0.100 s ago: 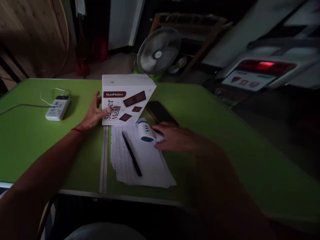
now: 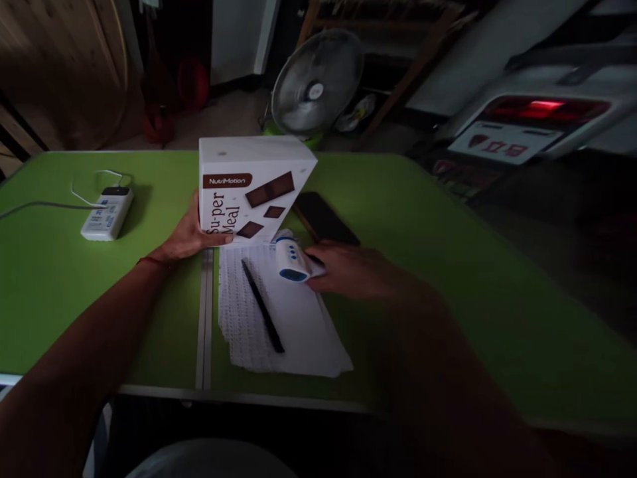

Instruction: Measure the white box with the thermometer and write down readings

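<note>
A white box (image 2: 261, 149) printed "NutriMotion" is upright by the middle of the far edge of the green table (image 2: 398, 206); the left hand (image 2: 186, 232) holds it at its lower left, thumb across the printed front and fingers behind its left side; whether its base touches the table is unclear; the right hand (image 2: 348, 269) is closed around the grip of a white-and-blue handheld device (image 2: 289, 259), just before the box's lower right corner, its blue end turned toward the table's near edge; beneath the device lies a stack of papers (image 2: 308, 338), reaching close to the near edge, with a black pen (image 2: 261, 305) slanting across it; beyond the right hand, a dark flat slab (image 2: 328, 219) lies to the right of the box; a pale seam (image 2: 203, 325) runs from the near edge along the left of the papers; toward the far left corner lies a white power strip (image 2: 107, 216) with cables; past the far edge, on the floor, stands a fan (image 2: 318, 83).
</note>
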The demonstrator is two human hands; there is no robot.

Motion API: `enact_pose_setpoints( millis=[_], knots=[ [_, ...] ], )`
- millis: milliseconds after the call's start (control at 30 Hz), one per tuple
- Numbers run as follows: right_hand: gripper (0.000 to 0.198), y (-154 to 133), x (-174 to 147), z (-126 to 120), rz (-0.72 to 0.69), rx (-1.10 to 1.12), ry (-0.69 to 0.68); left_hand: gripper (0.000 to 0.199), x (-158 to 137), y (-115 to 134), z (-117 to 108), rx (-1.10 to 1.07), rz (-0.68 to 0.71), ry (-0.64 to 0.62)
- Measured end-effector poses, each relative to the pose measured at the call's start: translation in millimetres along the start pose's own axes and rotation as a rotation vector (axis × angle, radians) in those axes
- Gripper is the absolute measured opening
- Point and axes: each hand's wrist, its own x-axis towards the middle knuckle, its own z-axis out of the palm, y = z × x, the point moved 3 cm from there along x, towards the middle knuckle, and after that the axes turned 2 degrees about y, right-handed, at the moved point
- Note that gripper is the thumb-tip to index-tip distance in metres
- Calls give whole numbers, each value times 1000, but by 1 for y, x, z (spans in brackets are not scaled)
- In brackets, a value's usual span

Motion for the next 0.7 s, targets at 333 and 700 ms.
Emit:
enact_pose_setpoints(
  millis=[333,700],
  knots=[
    [28,-32,-7,1,-143,1269,559,82,-9,15,10,-104,-58,189],
    [25,-79,15,58,25,1653,322,71,-13,14,17,-27,-100,177]
  ],
)
